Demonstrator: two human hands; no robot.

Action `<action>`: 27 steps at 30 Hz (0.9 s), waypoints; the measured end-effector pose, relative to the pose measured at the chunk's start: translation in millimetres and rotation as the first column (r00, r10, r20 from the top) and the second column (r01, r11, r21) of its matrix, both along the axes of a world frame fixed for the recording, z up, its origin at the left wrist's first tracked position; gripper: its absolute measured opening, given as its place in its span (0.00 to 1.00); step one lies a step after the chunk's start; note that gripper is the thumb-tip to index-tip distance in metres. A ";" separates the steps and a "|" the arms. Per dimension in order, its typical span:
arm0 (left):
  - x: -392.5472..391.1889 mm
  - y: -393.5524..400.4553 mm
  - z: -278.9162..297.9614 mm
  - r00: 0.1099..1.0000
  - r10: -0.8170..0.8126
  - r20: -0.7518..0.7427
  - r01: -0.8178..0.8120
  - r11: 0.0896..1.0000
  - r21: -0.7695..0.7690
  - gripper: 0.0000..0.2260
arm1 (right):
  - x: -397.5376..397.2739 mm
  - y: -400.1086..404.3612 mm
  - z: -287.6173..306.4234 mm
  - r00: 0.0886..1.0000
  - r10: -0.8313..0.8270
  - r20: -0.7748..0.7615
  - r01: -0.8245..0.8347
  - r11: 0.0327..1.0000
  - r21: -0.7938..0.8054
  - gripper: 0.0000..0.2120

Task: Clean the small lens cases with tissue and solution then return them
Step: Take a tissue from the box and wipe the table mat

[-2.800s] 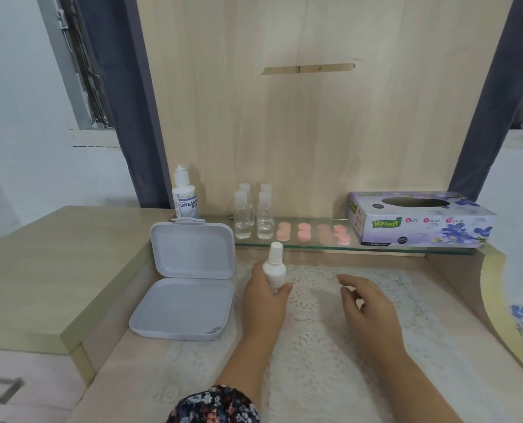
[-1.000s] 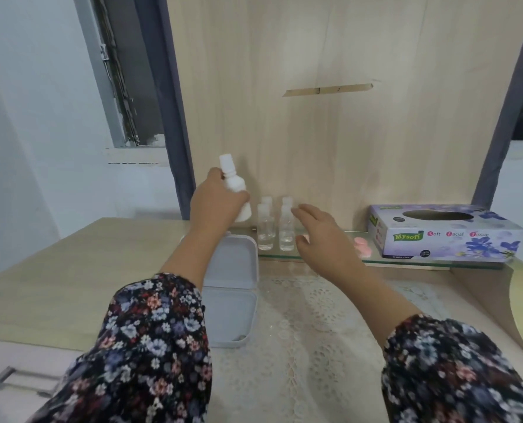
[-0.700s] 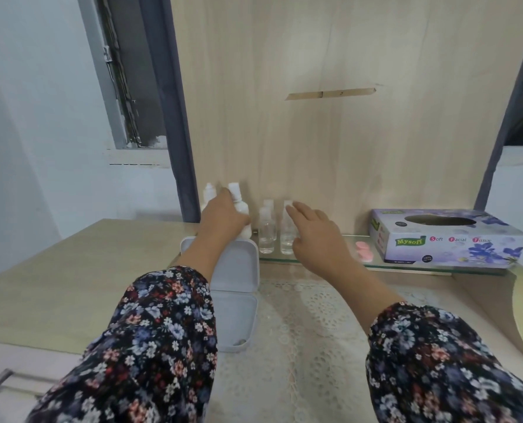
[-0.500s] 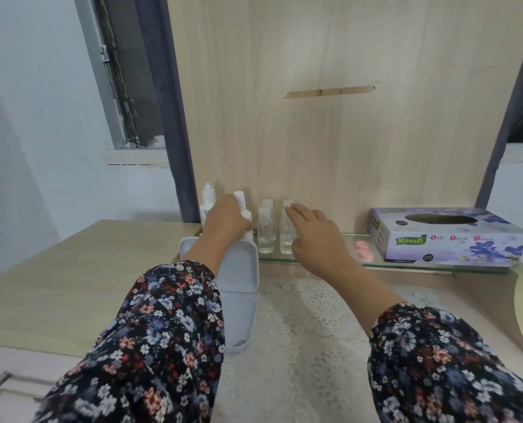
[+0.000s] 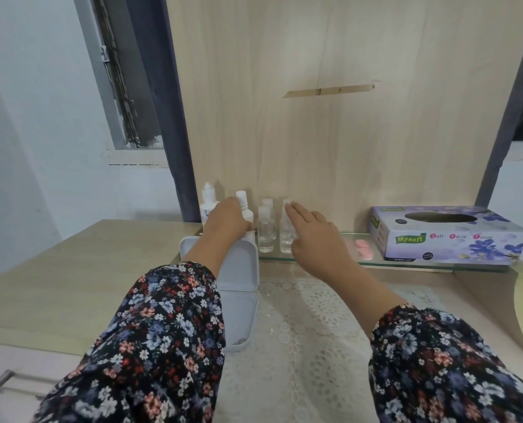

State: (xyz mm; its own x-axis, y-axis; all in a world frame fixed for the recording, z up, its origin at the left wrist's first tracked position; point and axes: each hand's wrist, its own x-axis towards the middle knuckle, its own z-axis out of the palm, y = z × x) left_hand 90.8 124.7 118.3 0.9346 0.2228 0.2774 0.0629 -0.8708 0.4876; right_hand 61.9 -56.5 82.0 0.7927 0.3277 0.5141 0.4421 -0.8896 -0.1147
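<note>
I see the tissue box [image 5: 446, 236] at the far right of the glass shelf [image 5: 406, 263]. The white case [image 5: 239, 270] stands open, left of the lace mat [image 5: 309, 331]. My left hand [image 5: 226, 221] grips the white solution bottle [image 5: 244, 209] upright. My right hand [image 5: 312, 236] reaches, fingers straight, over the clear bottles [image 5: 266, 230]; pink lens cases [image 5: 364, 251] lie just beyond.

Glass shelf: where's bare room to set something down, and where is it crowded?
Crowded at the left end of the glass shelf: two white bottles, clear bottles and both hands. Pink lens cases sit beside the tissue box. Roomier: the lace mat between the sleeves, right of the open white case.
</note>
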 end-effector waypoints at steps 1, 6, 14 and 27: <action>-1.6 -0.3 0.5 1.000 0.004 0.005 -0.004 1.000 0.012 0.19 | -0.9 -0.6 0.0 1.000 0.002 0.001 -0.002 1.000 0.008 0.35; -13.3 -5.8 6.2 0.993 0.015 0.118 -0.016 1.000 0.009 0.14 | -3.4 -11.5 -2.6 0.999 0.008 0.051 -0.009 1.000 0.030 0.34; -28.6 -51.5 0.8 0.738 -0.178 0.651 0.069 0.980 0.189 0.12 | -0.9 -61.3 -5.3 0.982 -0.107 0.155 0.058 0.954 0.293 0.24; -5.6 -197.3 -26.7 0.690 -0.691 0.213 0.619 0.717 0.320 0.17 | 40.4 -173.8 33.6 0.751 -0.563 -0.346 0.648 0.730 0.218 0.10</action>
